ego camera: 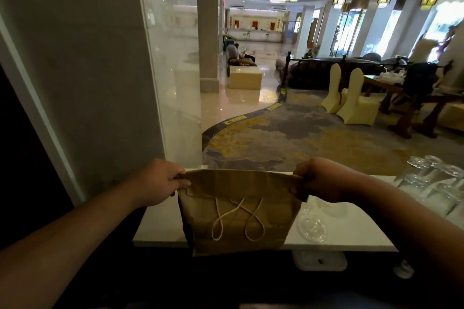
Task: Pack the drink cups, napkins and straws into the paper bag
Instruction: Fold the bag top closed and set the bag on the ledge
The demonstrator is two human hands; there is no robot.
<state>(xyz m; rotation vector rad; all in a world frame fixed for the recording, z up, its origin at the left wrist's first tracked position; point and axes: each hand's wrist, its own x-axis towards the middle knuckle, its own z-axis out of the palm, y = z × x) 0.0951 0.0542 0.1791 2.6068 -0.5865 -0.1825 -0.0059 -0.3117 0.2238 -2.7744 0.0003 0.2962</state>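
A brown paper bag (238, 211) with white string handles stands on a narrow white counter (158, 226), its bottom hanging a little over the front edge. My left hand (160, 182) grips the bag's top left corner. My right hand (317, 179) grips the top right corner. The bag's top edge is stretched flat between both hands, so its inside is hidden. A clear plastic lid or cup (311, 227) lies on the counter just right of the bag. No napkins or straws show.
Several upturned clear glasses (431, 178) crowd the counter's right end. A glass pane (173, 70) and a grey pillar rise behind the counter at left. Beyond lies a hall with carpet, covered chairs (351, 98) and tables.
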